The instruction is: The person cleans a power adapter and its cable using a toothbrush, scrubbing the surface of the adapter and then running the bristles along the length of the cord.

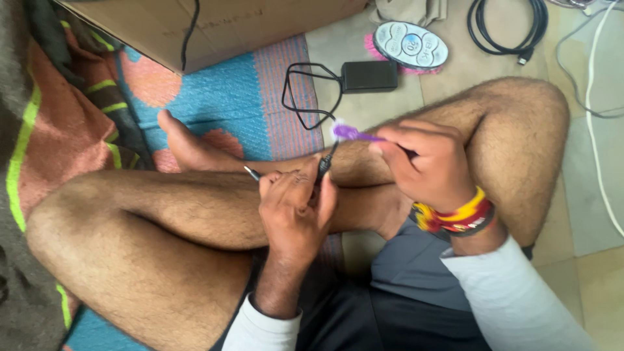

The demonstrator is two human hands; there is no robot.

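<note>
**Toothbrush meets cable plug over crossed legs**

From the head camera: the left hand [296, 211] is closed around a black cable plug [323, 168], a thin metal tip [251, 172] poking out beside it. The right hand [429, 166] pinches a purple toothbrush [351, 133], bristles just above the plug. Behind lie a black power adapter [369, 76], an oval pink-edged brush [411, 45] and a cardboard box [214, 26].

Bare floor [383, 97] beyond knees; black adapter [369, 75], cables [507, 26] there.

We see a tiled floor [585, 221] carrying a colourful mat [227, 97], a black adapter [369, 75], a coiled black cable [507, 29], a white cable [595, 130] and a cardboard box [214, 26].
</note>
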